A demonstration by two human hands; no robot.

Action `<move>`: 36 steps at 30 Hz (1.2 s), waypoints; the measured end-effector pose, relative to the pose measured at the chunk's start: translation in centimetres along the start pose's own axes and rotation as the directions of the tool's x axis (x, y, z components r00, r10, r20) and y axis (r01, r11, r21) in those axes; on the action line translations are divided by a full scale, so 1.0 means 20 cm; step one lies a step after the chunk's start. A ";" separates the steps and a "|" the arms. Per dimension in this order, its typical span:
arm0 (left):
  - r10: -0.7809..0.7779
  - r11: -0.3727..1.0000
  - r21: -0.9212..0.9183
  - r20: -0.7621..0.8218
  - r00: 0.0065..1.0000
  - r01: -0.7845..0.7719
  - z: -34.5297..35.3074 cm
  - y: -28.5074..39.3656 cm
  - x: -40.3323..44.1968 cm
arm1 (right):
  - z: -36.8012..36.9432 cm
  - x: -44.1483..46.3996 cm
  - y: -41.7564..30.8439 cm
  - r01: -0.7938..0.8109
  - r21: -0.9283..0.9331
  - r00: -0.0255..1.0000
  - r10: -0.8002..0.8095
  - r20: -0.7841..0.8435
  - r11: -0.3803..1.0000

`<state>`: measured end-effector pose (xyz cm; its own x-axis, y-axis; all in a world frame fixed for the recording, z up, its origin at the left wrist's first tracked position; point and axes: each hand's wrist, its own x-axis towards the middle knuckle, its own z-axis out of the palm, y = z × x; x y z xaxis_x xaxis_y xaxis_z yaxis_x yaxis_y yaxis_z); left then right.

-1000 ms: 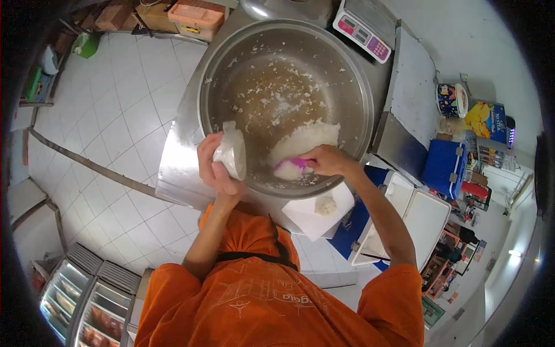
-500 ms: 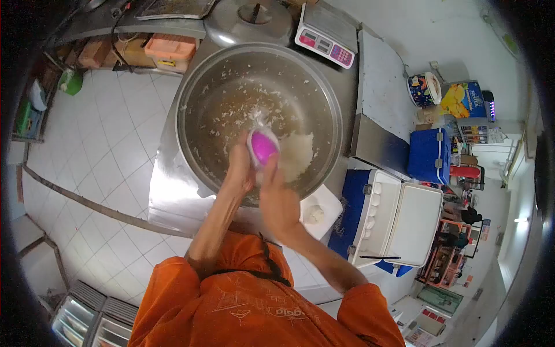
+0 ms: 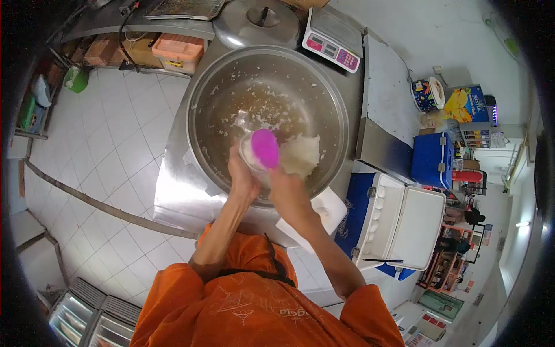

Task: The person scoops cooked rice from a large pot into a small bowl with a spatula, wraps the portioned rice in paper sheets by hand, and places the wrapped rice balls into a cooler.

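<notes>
A large metal pot [image 3: 195,98] stands in front of me, with a mound of white rice [image 3: 304,155] at its near right and loose grains stuck over the bottom and wall. Over its near side, my left hand [image 3: 243,178] is wrapped round what looks like a clear plastic bag [image 3: 247,155] with white rice in it. My right hand [image 3: 291,195] grips a magenta rice paddle [image 3: 265,148], its broad blade at the bag's mouth. Part of the bag is hidden behind the blade. A white container [image 3: 329,214] sits beneath my right forearm, at the pot's near right.
Behind the pot are a metal lid [image 3: 254,26] and a digital scale [image 3: 332,46]. An open blue-and-white cooler [image 3: 370,231] stands to the right, with a closed blue cooler [image 3: 428,156] beyond. The steel table [image 3: 173,196] ends at the tiled floor on the left.
The magenta paddle has risen slightly out of the bag, and more of its blade shows. The bag has tilted left. The whole view has shifted a little.
</notes>
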<state>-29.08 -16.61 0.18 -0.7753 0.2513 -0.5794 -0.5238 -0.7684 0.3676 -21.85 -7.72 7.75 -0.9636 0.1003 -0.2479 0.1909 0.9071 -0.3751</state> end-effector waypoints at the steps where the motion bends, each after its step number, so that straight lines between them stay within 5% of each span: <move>1: -0.050 0.999 0.001 0.004 0.999 0.050 -0.01 0.02 -0.03 | 0.02 -0.01 -0.03 0.001 -0.020 1.000 0.000 0.025 1.000; 6: -0.003 0.998 0.066 -0.051 0.999 0.007 -0.05 0.09 -0.07 | -0.10 0.03 0.01 0.172 -0.059 0.958 -0.153 0.241 0.983; 8: 0.126 0.985 0.125 -0.081 0.989 -0.116 -0.04 0.15 -0.02 | -0.30 0.07 0.00 0.138 -0.224 0.982 -0.104 0.157 0.965; 10: 0.448 0.771 0.520 -0.031 0.894 -0.368 -0.03 0.24 -0.07 | -0.39 0.14 0.11 -0.009 -0.304 1.000 -0.001 -0.031 0.953; 12: 0.643 0.322 0.780 0.236 0.729 -0.536 -0.11 0.31 -0.09 | -0.41 0.26 0.39 -0.102 -0.446 0.988 0.037 -0.152 0.889; 15: 0.728 0.267 0.715 0.290 0.621 -0.646 -0.20 0.26 -0.16 | -0.23 0.46 0.85 -0.114 -0.600 0.985 0.012 -0.171 0.792; 18: 0.821 0.046 0.592 0.437 0.369 -0.804 -0.24 0.19 -0.18 | -0.02 0.57 1.03 -0.190 -0.636 0.971 0.049 -0.233 0.748; 22: 0.883 0.173 0.546 0.282 0.374 -0.820 -0.31 0.08 -0.18 | 0.11 0.60 0.95 -0.251 -0.539 0.967 0.236 -0.098 0.804; 25: 0.892 0.045 0.637 0.322 0.319 -0.770 -0.31 0.08 -0.18 | 0.16 0.54 0.76 -0.276 -0.386 0.959 0.281 -0.043 0.880; 28: 0.890 -0.070 0.676 0.375 0.261 -0.733 -0.30 0.08 -0.18 | 0.32 0.46 0.65 -0.213 -0.386 0.977 0.204 -0.064 0.898; 34: 0.907 0.068 0.619 0.289 0.307 -0.782 -0.30 0.09 -0.18 | 0.21 0.41 0.50 0.197 -0.261 0.959 -0.131 0.249 0.945; 36: 0.903 0.077 0.620 0.289 0.319 -0.781 -0.30 0.09 -0.18 | 0.26 0.54 0.71 0.084 -0.460 0.996 -0.067 0.054 0.884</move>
<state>-25.04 -22.37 -1.37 -0.8218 -0.4439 0.3573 0.3459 0.1096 0.9318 -28.60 4.04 -4.87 -0.9627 0.0173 -0.2702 0.0015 0.9983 0.0589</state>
